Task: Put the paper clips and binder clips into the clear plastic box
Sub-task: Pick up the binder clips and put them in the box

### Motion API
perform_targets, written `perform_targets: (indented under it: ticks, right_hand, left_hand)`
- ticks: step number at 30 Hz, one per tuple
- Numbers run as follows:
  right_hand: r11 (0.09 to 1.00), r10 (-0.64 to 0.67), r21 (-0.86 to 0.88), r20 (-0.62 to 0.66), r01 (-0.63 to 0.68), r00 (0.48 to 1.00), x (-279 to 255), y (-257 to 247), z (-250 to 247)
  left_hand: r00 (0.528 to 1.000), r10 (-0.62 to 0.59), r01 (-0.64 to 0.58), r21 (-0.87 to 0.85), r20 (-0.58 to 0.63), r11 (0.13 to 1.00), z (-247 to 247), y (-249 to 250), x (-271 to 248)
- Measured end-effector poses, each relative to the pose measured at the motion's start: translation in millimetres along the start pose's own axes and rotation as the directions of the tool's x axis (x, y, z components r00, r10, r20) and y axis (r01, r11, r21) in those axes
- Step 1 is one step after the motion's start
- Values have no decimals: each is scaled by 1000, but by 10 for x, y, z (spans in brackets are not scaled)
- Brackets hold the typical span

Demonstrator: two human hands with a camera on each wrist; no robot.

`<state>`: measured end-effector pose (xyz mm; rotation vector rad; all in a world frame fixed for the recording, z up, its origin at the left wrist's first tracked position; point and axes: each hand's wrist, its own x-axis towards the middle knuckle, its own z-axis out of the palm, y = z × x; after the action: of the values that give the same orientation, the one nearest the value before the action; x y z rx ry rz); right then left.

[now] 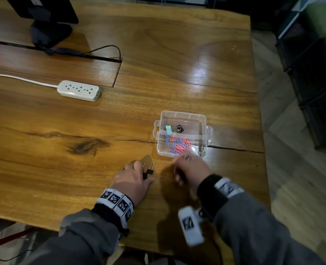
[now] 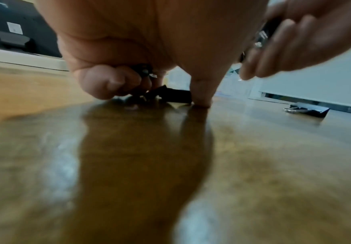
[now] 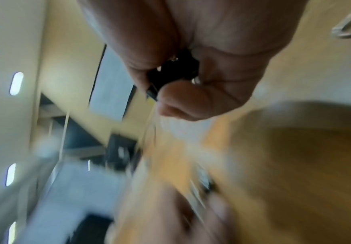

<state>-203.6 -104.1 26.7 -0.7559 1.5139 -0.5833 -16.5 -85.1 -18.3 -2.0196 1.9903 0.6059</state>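
Ahead of my right hand, the clear plastic box already holds paper clips and two binder clips. Both hands grip black binder clips; my left hand has another binder clip loose at its fingertips.

No text can be read; the wristbands carry only black-and-white square marker patterns.

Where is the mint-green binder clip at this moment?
In the head view the mint-green binder clip lies inside the clear plastic box, in its far compartment on the left, beside a black binder clip; the paper clips fill the near compartment.
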Motion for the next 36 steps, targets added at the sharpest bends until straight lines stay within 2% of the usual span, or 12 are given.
perform_targets:
  ticks: [2, 4, 8, 13, 17, 20, 22, 24, 26, 28, 32, 36]
  right_hand:
    - [937, 38, 348, -60, -15, 997, 163, -281, -171]
    - [875, 88, 483, -111, -23, 990, 351, -529, -248]
    - [839, 187, 536, -120, -95, 975, 585, -770, -271]
    - [833, 158, 543, -52, -105, 986, 480, -817, -350]
    - [951, -9, 299, -231, 80, 973, 203, -692, -433]
    - [990, -140, -68, -327, 124, 935, -31, -421, -559]
    - [889, -232, -455, -343, 54, 910, -158, -177, -684]
    - [696, -251, -716, -309, -50, 918, -260, 63, -774]
    - [540, -235, -837, -251, -88, 939, -338, 252, -829]
    - [449, -229, -891, -182, -62, 956, -356, 408, -851]
    - [315, -258, -948, -43, 42, 965, -276, 563, -824]
    - [302, -270, -949, 9, 93, 963, -194, 560, -820]
  left_hand:
    - [1000, 27, -27, -24, -4, 999, 29, -41, 21]
    - [998, 60, -60, -28, -15, 998, 40, -78, 35]
    - [998, 55, -54, -92, 3, 994, -12, -91, 72]
    - [999, 20, -13, -184, 36, 983, -211, -190, 111]
    - [996, 54, -68, -229, -68, 971, -595, -23, 225]
    - [974, 196, -216, -213, -113, 953, -928, 352, 475]
    - [947, 293, -311, -142, -134, 940, -1093, 643, 685]
    - [928, 355, -365, -80, -113, 928, -1175, 889, 850]
    - [918, 390, -393, -45, -72, 918, -1184, 1044, 912]
    - [913, 399, -403, -29, -88, 915, -1163, 1060, 886]
    - [940, 201, -253, -170, -276, 952, -1056, 650, 651]
    - [998, -47, 49, -70, 34, 996, -697, 41, 242]
